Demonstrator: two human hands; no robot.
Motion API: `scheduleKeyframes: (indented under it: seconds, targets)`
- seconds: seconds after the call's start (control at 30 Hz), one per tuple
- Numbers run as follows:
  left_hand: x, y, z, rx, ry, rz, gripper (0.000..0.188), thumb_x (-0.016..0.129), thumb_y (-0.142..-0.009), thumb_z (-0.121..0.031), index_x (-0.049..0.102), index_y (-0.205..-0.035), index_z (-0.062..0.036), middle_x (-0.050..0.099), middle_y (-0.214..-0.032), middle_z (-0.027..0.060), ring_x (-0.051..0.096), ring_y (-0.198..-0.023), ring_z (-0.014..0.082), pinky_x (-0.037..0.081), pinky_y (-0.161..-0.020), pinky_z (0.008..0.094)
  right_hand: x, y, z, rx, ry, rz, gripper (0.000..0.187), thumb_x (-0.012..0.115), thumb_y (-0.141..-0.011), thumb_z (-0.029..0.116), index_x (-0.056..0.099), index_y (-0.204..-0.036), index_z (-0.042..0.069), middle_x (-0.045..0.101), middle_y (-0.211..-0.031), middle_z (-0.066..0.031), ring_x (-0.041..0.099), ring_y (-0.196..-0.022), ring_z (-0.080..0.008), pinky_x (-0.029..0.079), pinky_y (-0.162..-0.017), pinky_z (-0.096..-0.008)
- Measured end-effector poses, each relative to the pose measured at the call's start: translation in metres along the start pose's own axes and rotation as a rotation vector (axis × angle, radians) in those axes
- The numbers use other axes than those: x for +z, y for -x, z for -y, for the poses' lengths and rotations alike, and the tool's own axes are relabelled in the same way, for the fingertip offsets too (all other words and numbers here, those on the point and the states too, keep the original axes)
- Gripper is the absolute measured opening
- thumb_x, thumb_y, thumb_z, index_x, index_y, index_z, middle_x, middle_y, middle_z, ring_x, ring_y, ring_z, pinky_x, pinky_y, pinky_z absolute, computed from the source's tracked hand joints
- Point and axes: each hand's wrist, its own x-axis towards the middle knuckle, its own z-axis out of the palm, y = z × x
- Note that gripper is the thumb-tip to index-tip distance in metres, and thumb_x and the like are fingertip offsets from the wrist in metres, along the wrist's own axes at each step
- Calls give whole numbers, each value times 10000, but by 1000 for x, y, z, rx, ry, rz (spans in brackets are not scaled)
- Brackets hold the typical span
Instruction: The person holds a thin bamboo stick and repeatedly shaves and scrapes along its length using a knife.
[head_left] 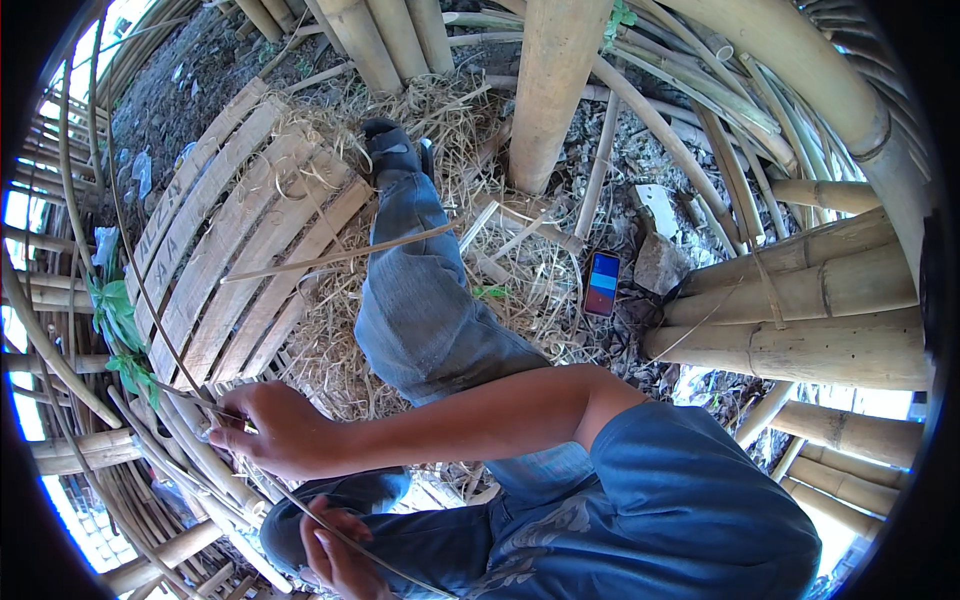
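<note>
A long thin bamboo strip [283, 490] bends down from the upper left, through both hands, to the lower edge. My right hand [275, 430], its arm reaching across to the left, is closed in a pinch on the strip. Lower down, beside my bent left knee, my left hand [345, 550] has its fingers curled round the same strip. Part of that hand is cut off by the lower edge. Another pale split strip [340, 258] lies across the shavings and my outstretched lower leg [415, 280].
A slatted wooden panel [235, 240] lies at the left by bamboo shavings [340, 375]. A phone [602, 283] with a lit screen rests on the ground. An upright bamboo post [556, 95] stands ahead, thick bamboo poles [800, 345] at the right. Bundled strips [200, 445] and leaves line the left.
</note>
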Motion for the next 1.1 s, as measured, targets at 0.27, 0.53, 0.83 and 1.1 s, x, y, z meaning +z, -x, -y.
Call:
scheduleKeyframes:
  seconds: [0.27,0.53,0.83,1.1]
  targets:
    - [-52,30,47,-143,-54,127,212,562,-938,-197,600,-1001,2,578,-710,46,469,-579,112,383,-494,224,-7,-7,2,-13,7,-40,290,655,-841,247,600,-734,-17,596,-655,-170,590,-626,-293,420,-615,-395]
    - [-28,33,40,-101,-100,-123,187,626,-888,-108,603,-998,41,567,-696,59,457,-571,131,400,-493,248,-8,2,7,63,87,3,240,642,-841,211,628,-779,-21,601,-677,-200,615,-664,-329,458,-676,-434]
    - [-38,36,45,-184,-55,-132,279,604,-912,-160,593,-1105,41,620,-793,81,501,-599,137,411,-493,247,-8,-6,6,184,-96,83,235,621,-873,183,647,-762,-23,617,-652,-165,592,-607,-235,443,-607,-383]
    - [-38,38,47,-246,24,-141,300,588,-925,-185,588,-1125,39,633,-825,83,512,-600,131,413,-484,243,-26,-16,10,340,-280,187,211,627,-850,117,652,-684,-11,605,-594,-101,555,-560,-132,424,-551,-297]
